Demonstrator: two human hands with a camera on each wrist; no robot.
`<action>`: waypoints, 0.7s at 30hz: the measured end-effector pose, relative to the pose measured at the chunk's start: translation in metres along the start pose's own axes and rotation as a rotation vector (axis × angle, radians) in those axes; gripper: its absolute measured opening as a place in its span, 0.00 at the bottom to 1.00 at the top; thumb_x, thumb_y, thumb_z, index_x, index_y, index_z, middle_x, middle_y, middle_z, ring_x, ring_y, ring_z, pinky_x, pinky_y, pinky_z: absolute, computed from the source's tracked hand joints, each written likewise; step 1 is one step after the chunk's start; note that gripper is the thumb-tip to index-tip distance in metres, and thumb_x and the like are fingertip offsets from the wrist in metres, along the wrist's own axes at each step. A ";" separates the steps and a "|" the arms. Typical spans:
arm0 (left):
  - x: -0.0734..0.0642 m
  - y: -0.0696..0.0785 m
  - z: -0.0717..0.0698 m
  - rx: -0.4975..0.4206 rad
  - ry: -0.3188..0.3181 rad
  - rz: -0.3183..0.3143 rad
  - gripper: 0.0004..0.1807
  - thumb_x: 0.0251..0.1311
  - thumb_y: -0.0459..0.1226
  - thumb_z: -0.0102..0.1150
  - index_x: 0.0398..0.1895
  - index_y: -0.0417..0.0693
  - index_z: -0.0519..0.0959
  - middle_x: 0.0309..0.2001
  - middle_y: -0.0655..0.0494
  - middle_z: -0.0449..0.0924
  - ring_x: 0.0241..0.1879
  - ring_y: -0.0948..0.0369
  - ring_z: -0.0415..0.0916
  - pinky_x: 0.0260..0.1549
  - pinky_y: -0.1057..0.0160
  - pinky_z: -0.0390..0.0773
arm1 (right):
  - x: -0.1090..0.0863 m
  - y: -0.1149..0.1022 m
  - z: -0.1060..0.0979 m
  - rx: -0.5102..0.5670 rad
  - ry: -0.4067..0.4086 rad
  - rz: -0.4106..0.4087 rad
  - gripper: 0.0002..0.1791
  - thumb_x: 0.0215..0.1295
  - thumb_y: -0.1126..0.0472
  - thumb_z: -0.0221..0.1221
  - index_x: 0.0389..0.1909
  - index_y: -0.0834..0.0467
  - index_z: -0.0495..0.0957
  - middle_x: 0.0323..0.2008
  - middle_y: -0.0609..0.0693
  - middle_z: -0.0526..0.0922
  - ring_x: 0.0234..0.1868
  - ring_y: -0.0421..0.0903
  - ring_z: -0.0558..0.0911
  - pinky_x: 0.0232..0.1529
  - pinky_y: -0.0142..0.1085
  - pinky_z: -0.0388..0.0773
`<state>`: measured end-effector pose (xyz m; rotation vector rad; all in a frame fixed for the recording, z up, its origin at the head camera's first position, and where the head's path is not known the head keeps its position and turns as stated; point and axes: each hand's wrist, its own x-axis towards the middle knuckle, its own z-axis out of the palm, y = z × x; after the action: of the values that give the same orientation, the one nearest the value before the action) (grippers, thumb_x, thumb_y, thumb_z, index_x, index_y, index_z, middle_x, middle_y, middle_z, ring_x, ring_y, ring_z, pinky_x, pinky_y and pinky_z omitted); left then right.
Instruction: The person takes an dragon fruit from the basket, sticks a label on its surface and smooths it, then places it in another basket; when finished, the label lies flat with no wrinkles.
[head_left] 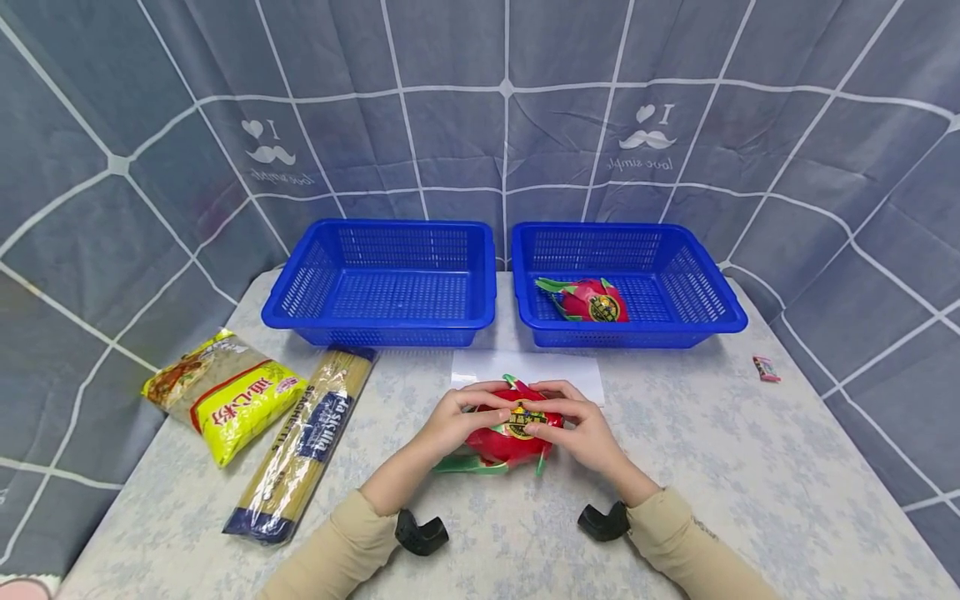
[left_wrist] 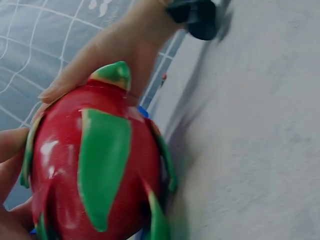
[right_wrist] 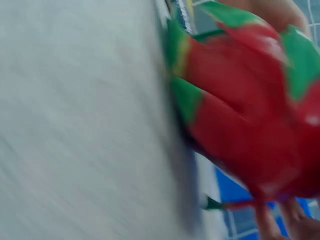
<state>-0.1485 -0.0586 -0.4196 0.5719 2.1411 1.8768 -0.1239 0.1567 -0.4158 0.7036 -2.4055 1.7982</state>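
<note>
A red dragon fruit (head_left: pixel 491 448) with green-tipped scales and a dark round label lies between both hands, low over the table in front of the person. My left hand (head_left: pixel 459 419) grips its left side, fingers bent over the top. From the right, my right hand (head_left: pixel 585 427) holds it too, with fingers across the upper side near the label. Close up in the left wrist view, the dragon fruit (left_wrist: pixel 60 185) shows a broad green scale facing the camera. The right wrist view has the fruit's (right_wrist: pixel 240 115) scaly end, with fingertips (right_wrist: pixel 295 220) below it.
Two blue baskets stand at the back, the left basket (head_left: pixel 378 325) and the right basket (head_left: pixel 637 327); a second dragon fruit (head_left: pixel 592 300) lies in the right one. A yellow noodle bag (head_left: pixel 232 396) and a spaghetti pack (head_left: pixel 303 450) lie left. White paper (head_left: pixel 585 375) and a small packet (head_left: pixel 766 368) lie on the table.
</note>
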 end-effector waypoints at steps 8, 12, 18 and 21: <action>0.001 -0.001 -0.003 -0.062 0.001 -0.050 0.12 0.54 0.31 0.63 0.40 0.33 0.83 0.59 0.46 0.72 0.64 0.50 0.62 0.61 0.47 0.60 | 0.000 0.028 0.004 0.179 0.094 -0.018 0.07 0.48 0.75 0.68 0.30 0.68 0.82 0.52 0.65 0.75 0.56 0.49 0.73 0.53 0.29 0.70; 0.000 -0.002 0.001 -0.019 0.037 0.047 0.09 0.50 0.31 0.66 0.34 0.34 0.83 0.56 0.45 0.75 0.61 0.50 0.65 0.61 0.45 0.60 | -0.001 0.029 0.006 0.222 0.087 -0.028 0.07 0.49 0.74 0.67 0.29 0.67 0.79 0.52 0.66 0.74 0.56 0.45 0.73 0.54 0.29 0.70; -0.002 -0.005 0.003 0.041 0.049 0.132 0.10 0.45 0.32 0.71 0.33 0.41 0.82 0.54 0.48 0.76 0.59 0.51 0.68 0.57 0.47 0.65 | -0.003 0.029 0.009 0.177 0.026 -0.037 0.10 0.54 0.75 0.63 0.37 0.64 0.79 0.57 0.63 0.69 0.60 0.50 0.67 0.57 0.28 0.67; -0.002 -0.007 0.003 0.073 0.031 0.155 0.13 0.44 0.33 0.73 0.35 0.45 0.82 0.55 0.51 0.75 0.59 0.54 0.67 0.57 0.48 0.65 | -0.004 0.020 0.010 0.104 -0.006 -0.055 0.13 0.57 0.74 0.61 0.44 0.64 0.78 0.58 0.64 0.66 0.61 0.56 0.64 0.58 0.29 0.66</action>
<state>-0.1466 -0.0576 -0.4271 0.7489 2.2516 1.9034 -0.1264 0.1534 -0.4382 0.7777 -2.2868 1.9137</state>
